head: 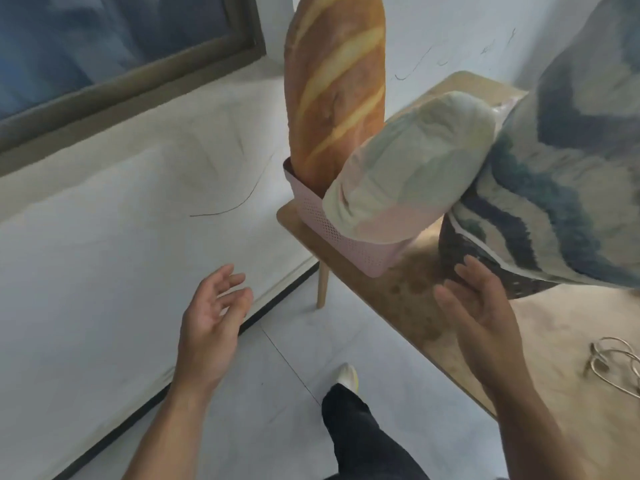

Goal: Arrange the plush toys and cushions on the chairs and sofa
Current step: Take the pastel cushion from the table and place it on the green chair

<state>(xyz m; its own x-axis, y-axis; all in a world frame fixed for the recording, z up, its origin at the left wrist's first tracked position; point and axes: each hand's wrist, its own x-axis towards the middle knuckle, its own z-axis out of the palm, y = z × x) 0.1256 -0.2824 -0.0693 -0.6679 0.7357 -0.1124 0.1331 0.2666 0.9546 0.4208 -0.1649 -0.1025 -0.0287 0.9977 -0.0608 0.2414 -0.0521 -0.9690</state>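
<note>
Both hands are raised in front of the body, empty and with fingers spread. Left hand (213,308): palm turned inward and upward, fingers loosely curled, held over the pale tiled floor (301,358) well apart from any object, forearm extending up from the lower frame edge. Right hand (485,306): palm facing left, fingers extended toward the underside of the large blue, navy and cream wave-patterned cushion (571,161); whether the fingertips touch the cushion or the dark patterned basket (485,261) beneath it cannot be told. Long plush toy printed as a golden-brown baguette (334,88): standing nearly upright, its lower end inside the pink perforated plastic basket (332,233). Pastel pink, green and white bolster-shaped cushion (408,171): lying tilted across the same pink basket, its upper end against the wave-patterned cushion. Both baskets stand on the light wooden table (519,341), one leg (322,285) of which is visible. Coil of pale cable (613,362): resting on the tabletop at right. Dark trouser leg (360,431) and light shoe (348,374): on the floor between the forearms. White wall (104,220) at left, with a framed window (121,46) above.
</note>
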